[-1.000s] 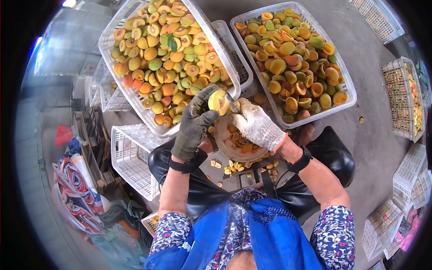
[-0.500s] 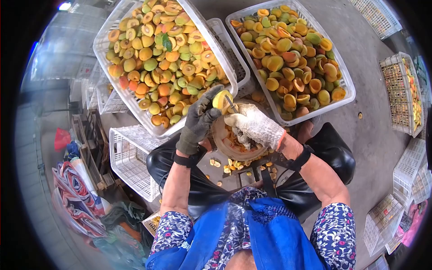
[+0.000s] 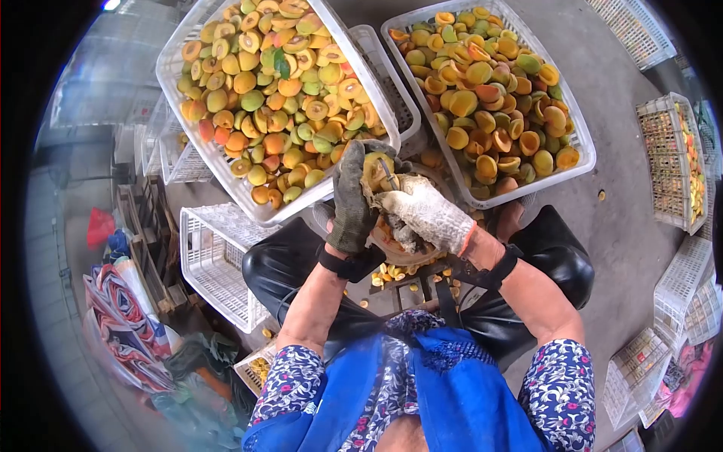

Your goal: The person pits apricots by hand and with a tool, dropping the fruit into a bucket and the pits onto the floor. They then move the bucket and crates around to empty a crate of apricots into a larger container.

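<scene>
Centrally, the left hand (image 3: 351, 202), in a dark glove, has its fingers curled tight round a fruit (image 3: 372, 169) just above a bowl (image 3: 408, 261) of pits. The right hand (image 3: 423, 215), in a white glove, is closed on a small blade (image 3: 388, 175) set into the fruit. The left crate (image 3: 369, 75) and right crate (image 3: 584, 147), both heaped with halved fruit, crowd in just beyond the hands.

Two big crates heaped with halved fruit (image 3: 286, 98) stand far off: the left crate (image 3: 167, 90) and the right crate (image 3: 586, 154). One empty crate (image 3: 218, 264) sits near left, and one more lattice crate (image 3: 399, 98) is tucked between the full pair. Along the right edge at least four smaller crates (image 3: 681, 290) show, one fruit-filled crate (image 3: 666, 151) among them. Two gloved hands meet in the middle, the left hand (image 3: 352, 200) and the right hand (image 3: 425, 215), with one fruit (image 3: 374, 167), one blade (image 3: 388, 175) and one bowl (image 3: 413, 261).
</scene>
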{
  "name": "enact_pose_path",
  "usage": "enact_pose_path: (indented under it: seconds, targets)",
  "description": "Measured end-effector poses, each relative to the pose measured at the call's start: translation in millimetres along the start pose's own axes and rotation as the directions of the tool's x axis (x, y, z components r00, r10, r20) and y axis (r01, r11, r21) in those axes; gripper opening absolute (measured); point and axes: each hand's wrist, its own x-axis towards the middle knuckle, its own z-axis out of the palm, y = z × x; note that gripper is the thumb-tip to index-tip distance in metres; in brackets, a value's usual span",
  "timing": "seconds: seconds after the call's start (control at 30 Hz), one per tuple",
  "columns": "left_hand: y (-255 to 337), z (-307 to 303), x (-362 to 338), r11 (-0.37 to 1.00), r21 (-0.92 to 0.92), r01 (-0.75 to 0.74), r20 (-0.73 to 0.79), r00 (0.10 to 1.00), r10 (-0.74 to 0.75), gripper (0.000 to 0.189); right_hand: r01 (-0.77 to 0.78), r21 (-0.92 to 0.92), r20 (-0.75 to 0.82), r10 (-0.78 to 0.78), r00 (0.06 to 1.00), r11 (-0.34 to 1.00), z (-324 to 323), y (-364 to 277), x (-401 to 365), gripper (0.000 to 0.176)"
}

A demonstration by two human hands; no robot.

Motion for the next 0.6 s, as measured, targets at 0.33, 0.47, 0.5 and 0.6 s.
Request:
enact_pose_path:
  seconds: [0.33, 0.47, 0.5, 0.6]
  targets:
    - [0.8, 4.1, 1.5, 0.989, 0.122, -0.081, -0.001, 0.997, 0.082, 0.038, -0.118, 0.205, 0.017, 0.117, 0.993, 0.972, 6.1, 7.6, 2.3, 0.029]
    - [-15.0, 2.2, 0.4, 0.874, 0.340, -0.347, 0.012, 0.931, 0.365, 0.038, -0.125, -0.176, 0.033, 0.133, 0.991, 0.976, 1.2, -2.4, -0.3, 0.032]
    - [-11.7, -0.7, 1.7, 0.909, 0.334, -0.249, 0.027, 0.967, 0.255, 0.039, 0.022, -0.277, 0.037, -0.012, 0.999, 0.961, 0.2, -16.1, -8.3, 0.032]
    - [1.1, -1.4, 1.3, 0.945, 0.320, -0.063, 0.017, 0.998, 0.060, 0.042, 0.486, -0.657, 0.187, -0.500, 0.846, 0.576, -11.0, 26.8, 6.8, 0.029]
